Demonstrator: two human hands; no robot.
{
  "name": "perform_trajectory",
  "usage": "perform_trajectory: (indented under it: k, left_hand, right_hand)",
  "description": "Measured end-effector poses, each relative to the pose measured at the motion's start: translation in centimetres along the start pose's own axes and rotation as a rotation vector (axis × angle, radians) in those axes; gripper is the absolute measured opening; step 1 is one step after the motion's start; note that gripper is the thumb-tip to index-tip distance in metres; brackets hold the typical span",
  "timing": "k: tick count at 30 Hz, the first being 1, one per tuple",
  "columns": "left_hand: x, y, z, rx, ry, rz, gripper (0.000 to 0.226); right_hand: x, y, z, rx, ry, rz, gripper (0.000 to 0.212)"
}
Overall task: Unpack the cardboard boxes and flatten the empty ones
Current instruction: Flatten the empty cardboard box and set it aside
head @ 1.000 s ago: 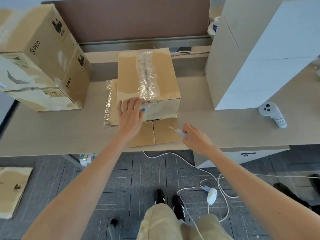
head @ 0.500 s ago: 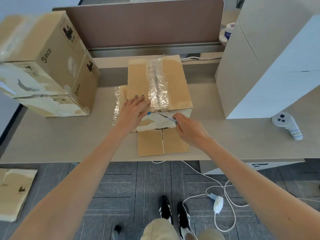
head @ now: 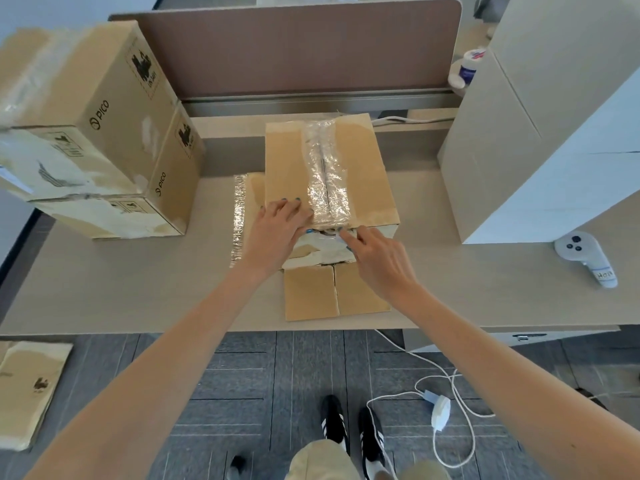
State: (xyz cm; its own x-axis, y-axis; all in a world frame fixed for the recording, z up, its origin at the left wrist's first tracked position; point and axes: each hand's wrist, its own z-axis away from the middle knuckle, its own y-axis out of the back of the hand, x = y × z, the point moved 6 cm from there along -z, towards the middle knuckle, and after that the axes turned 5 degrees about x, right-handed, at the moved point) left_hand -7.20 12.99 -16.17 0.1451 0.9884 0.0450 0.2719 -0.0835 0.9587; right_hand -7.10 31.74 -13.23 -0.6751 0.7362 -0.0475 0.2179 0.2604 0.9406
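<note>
Left hand [head: 278, 232] is pressing flat-fingered on the box [head: 284, 161] (stiff, probably light); right hand [head: 377, 261] is pinching a cutter [head: 341, 239] at the slick tape [head: 327, 174] edge.

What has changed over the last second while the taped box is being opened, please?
The right hand, pinching a small tool, moved from the front edge of the desk up to the near top edge of the taped box, at the end of its tape. The left hand stayed pressed flat on the box top, and the box did not move.
</note>
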Motion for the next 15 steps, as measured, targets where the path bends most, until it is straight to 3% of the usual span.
perform_trajectory:
  k: [6, 15]
  left_hand:
    - [0.2, 0.0, 0.5, 0.094, -0.016, -0.081, 0.033]
    - [0.3, -0.4, 0.8, 0.131, 0.010, -0.086, 0.036]
  right_hand:
    - [-1.0, -0.7, 0.4, 0.013, 0.027, 0.161, 0.065]
    - [0.1, -0.3, 1.4, 0.068, 0.056, 0.200, 0.064]
